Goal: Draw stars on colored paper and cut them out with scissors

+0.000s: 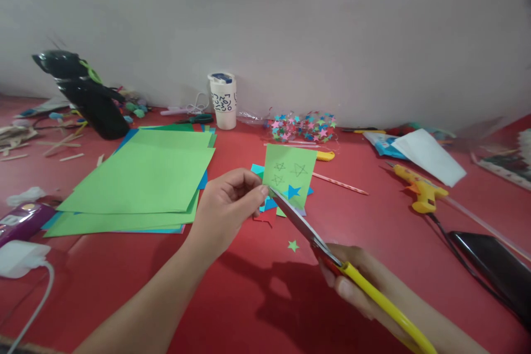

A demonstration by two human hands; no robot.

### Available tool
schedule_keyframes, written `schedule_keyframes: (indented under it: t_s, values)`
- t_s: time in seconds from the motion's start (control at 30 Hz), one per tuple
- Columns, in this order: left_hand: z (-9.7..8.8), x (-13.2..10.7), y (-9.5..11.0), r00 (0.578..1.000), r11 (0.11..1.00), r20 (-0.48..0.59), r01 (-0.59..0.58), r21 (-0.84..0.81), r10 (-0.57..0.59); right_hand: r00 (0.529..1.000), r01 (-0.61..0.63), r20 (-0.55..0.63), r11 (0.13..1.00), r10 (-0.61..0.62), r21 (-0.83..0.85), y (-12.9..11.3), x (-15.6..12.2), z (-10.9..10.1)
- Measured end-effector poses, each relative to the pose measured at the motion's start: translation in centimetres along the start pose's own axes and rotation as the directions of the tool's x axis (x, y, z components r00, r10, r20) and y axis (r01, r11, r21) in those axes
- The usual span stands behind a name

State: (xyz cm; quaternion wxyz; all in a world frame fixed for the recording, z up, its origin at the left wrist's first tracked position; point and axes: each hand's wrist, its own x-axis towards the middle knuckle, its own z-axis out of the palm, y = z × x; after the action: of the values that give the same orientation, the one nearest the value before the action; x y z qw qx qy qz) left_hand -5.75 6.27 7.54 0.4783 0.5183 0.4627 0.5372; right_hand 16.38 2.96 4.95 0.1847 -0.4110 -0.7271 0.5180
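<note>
My right hand (352,276) is closed around the yellow handle of a pair of scissors (302,224), whose blades point up and left. My left hand (228,199) is closed in a pinch right at the scissor tips; what its fingertips grip is too small or hidden to make out. Just beyond lies a light green paper piece (286,157) with several pencil-drawn stars, overlapped by my fingertips and the blades. A blue star shape (293,192) shows on its lower part. Blue and red scraps (269,204) peek out around it. A small cut green star (293,246) lies below.
Green paper sheets (145,171) are stacked at left, near a black bottle (89,97). A white cup (224,100) and colourful star garland (302,126) stand by the wall. At right are a yellow glue gun (421,187), its cord, and a black phone-like object (489,260).
</note>
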Motion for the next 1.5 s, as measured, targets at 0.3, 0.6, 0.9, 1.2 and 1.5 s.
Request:
schedule_keyframes:
  t_s: [0.3, 0.6, 0.9, 1.2, 1.5]
  values:
    - [0.0, 0.2, -0.4, 0.999, 0.996, 0.011, 0.045, -0.074, -0.045, 0.997, -0.063, 0.046, 0.994, 0.059, 0.095, 0.3, 0.2, 0.0]
    - [0.7, 0.0, -0.7, 0.996, 0.992, 0.003, 0.086, -0.091, -0.086, 0.997, -0.028, 0.074, 0.989, 0.018, 0.144, 1.5, -0.1, -0.3]
    - [0.9, -0.4, -0.4, 0.999, 0.997, -0.012, 0.051, -0.064, -0.052, 0.999, -0.026, 0.051, 0.992, 0.020, 0.125, 1.1, -0.5, -0.5]
    - [1.3, -0.3, -0.7, 0.998, 0.992, -0.035, 0.050, -0.118, -0.055, 0.998, -0.065, 0.025, 0.983, 0.062, 0.171, 1.6, 0.2, 0.9]
    - [1.8, -0.5, -1.1, 0.991, 0.987, -0.097, 0.074, -0.145, -0.088, 0.999, -0.043, -0.023, 0.981, 0.048, 0.190, 2.4, 0.2, 1.9]
